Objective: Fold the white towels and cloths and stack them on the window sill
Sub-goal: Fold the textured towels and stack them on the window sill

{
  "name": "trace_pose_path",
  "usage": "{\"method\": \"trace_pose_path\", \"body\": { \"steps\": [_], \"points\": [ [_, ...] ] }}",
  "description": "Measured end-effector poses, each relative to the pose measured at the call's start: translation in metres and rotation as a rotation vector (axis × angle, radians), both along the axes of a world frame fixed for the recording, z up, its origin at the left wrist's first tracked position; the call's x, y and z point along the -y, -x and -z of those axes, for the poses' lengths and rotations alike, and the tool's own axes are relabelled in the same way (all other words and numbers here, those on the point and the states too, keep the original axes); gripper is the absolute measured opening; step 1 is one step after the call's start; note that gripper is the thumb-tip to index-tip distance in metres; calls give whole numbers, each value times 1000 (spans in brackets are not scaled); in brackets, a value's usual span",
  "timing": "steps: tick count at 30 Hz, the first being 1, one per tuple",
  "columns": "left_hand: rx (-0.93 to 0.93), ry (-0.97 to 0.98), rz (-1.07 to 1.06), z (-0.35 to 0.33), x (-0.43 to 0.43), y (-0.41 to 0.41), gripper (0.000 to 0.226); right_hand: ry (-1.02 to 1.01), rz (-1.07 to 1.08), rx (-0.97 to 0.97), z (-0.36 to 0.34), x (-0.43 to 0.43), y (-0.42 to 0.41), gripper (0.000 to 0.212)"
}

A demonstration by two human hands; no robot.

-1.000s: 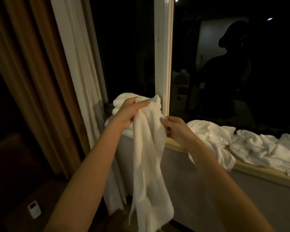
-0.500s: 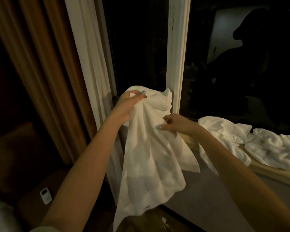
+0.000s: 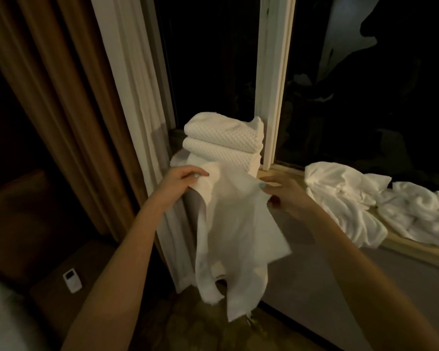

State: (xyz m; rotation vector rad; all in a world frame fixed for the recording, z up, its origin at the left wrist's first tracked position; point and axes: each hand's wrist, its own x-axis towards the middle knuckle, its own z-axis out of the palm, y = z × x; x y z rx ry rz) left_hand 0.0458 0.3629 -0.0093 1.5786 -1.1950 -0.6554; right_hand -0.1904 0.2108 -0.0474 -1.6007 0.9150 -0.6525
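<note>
Currently I hold a thin white cloth (image 3: pixel 233 229) by its top edge, out in front of the sill, its lower part hanging free toward the floor. My left hand (image 3: pixel 180 183) pinches one upper corner, with fabric bunched under the thumb. My right hand (image 3: pixel 284 196) pinches the opposite edge; it is blurred and the hold looks light.

Just behind stands the stack of folded white waffle-weave towels (image 3: pixel 221 140), against the window frame at the left end of the pale wooden window sill (image 3: pixel 428 257). Further right lies a heap of crumpled white cloths (image 3: pixel 345 201), part of it drooping over the sill's edge.

Risks, as I judge them:
- The light right-hand pinch slips, and the cloth swings down to the floor.
- The corners are not squared, so the fold comes out crooked.
- A swing of the cloth or my left wrist nudges the stack, which sits close to the edge.
- The drooping heap slides off if brushed.
</note>
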Motion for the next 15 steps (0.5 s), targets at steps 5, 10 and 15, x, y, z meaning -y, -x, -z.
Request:
{"method": "trace_pose_path", "body": {
  "steps": [5, 10, 15],
  "points": [
    [141, -83, 45, 35, 1, 43, 19, -230, 197, 302, 10, -29, -21, 26],
    [609, -239, -47, 50, 12, 86, 50, -240, 324, 401, 9, -46, -35, 18],
    [574, -4, -154, 65, 26, 83, 23, -125, 394, 305, -6, -36, -28, 10]
  ]
}}
